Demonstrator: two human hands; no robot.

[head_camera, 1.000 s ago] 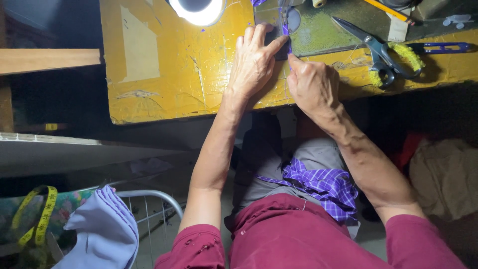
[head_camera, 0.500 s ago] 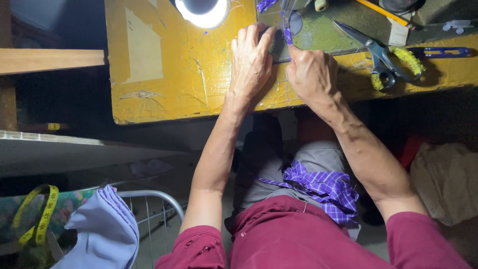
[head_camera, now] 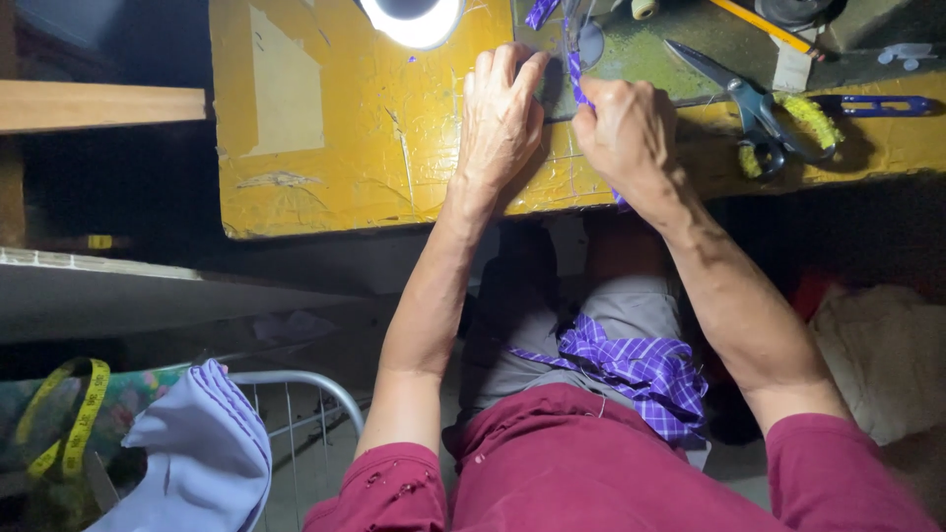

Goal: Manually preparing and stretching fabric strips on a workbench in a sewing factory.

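Right hand [head_camera: 631, 133] pinches a purple checked fabric strip [head_camera: 574, 74], its length running away beyond the fingertips; left hand [head_camera: 501, 118] presses flat, fingers together, just beside it.

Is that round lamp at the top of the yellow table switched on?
On. The round lamp glows bright white and lights the yellow table around it.
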